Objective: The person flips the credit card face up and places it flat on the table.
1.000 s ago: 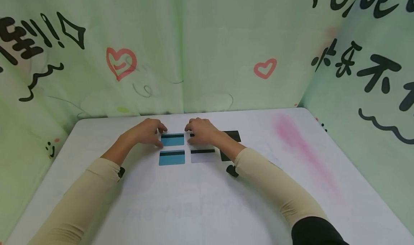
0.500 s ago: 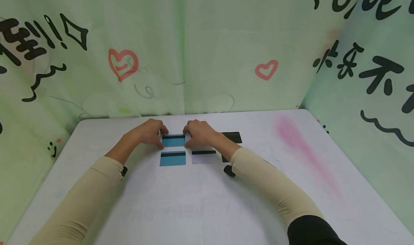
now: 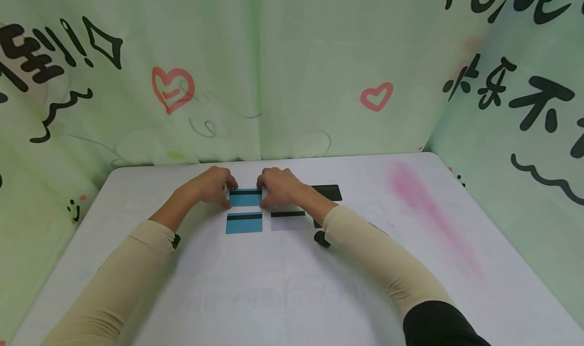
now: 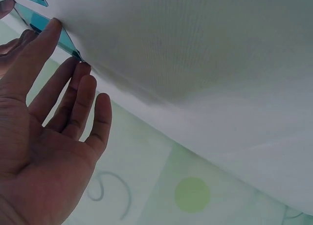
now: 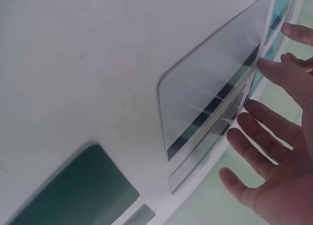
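Observation:
Six-sided contact is not involved; a light blue card [image 3: 245, 198] with a dark stripe lies flat on the white table between both hands. My left hand [image 3: 211, 185] touches the corners of its left edge with thumb and forefinger, the other fingers loosely spread in the left wrist view. My right hand [image 3: 280, 186] has thumb and forefinger at its right edge, the other fingers relaxed. Directly below lies a second blue card [image 3: 244, 223]. A pale striped card [image 3: 288, 222] sits to its right. Another pale card [image 5: 208, 146], hidden under the right hand in the head view, shows in the right wrist view.
A dark card [image 3: 329, 192] lies at the right end of the upper row. Below it, the right forearm covers most of another dark card [image 3: 317, 224]. The white table [image 3: 228, 285] ends at a green curtain [image 3: 296, 57] behind.
My right hand has shifted left from over the upper pale card to the right edge of the upper blue card. My left hand stays at the left edge.

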`<action>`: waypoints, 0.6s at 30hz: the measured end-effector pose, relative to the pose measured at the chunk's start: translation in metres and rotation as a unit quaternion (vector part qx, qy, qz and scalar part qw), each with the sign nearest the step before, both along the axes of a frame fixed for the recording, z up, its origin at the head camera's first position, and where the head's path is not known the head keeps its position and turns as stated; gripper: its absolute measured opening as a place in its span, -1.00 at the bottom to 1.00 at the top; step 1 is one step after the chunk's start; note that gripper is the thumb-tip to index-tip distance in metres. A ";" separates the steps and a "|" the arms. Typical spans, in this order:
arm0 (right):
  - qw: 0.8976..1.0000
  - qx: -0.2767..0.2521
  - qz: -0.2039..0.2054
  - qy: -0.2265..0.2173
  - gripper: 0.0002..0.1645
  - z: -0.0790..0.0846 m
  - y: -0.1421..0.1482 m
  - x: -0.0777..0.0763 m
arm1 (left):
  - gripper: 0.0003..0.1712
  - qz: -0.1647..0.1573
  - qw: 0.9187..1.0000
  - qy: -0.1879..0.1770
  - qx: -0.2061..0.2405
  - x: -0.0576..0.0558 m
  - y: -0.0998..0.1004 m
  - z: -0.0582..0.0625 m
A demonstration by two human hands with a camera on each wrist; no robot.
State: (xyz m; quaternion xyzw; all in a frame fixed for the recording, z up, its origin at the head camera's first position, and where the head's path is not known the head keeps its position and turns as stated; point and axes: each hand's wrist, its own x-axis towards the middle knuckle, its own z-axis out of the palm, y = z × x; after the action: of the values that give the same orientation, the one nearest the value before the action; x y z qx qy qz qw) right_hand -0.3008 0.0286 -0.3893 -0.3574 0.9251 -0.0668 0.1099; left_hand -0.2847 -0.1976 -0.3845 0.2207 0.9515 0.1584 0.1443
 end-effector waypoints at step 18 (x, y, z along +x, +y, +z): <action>1.000 -0.018 -0.012 -0.022 -0.50 -0.004 -0.006 -0.001 | -0.47 0.006 1.000 0.010 0.006 0.005 0.000 -0.001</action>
State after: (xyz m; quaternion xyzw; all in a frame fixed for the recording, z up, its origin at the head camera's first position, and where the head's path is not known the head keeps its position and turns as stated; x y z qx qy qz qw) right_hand -0.3020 0.0225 -0.3935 -0.3464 0.9254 -0.0924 0.1226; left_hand -0.2799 -0.1979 -0.3858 0.2179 0.9532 0.1628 0.1320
